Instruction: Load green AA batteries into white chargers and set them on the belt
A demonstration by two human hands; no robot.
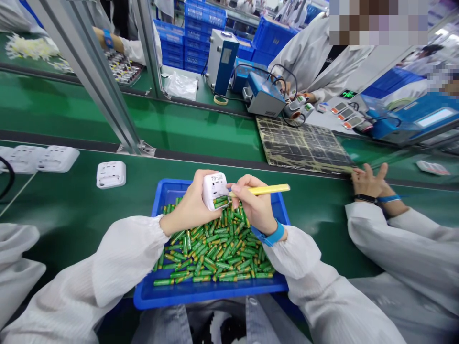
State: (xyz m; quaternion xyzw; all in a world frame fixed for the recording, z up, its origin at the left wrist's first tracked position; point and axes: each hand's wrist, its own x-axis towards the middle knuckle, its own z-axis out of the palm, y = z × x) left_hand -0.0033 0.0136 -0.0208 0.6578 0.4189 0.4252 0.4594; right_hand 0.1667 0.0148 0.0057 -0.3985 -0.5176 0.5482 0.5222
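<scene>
My left hand (188, 205) is closed round a small white plastic device (216, 185), held above a blue tray (211, 292). Green batteries show in the open compartment at the device's lower edge. My right hand (256, 205) grips a yellow pen-shaped tool (270, 189), its tip at the compartment; the tip is too small to make out. Below both hands, many loose green-and-gold batteries (215, 253) lie heaped in the tray.
Similar white devices (111, 174) lie on the green bench to the left. A metal post (103, 81) rises behind them. A co-worker's hand (369, 181) touches a dark gridded board (304, 143) at right. Blue test boxes (265, 93) stand across the bench.
</scene>
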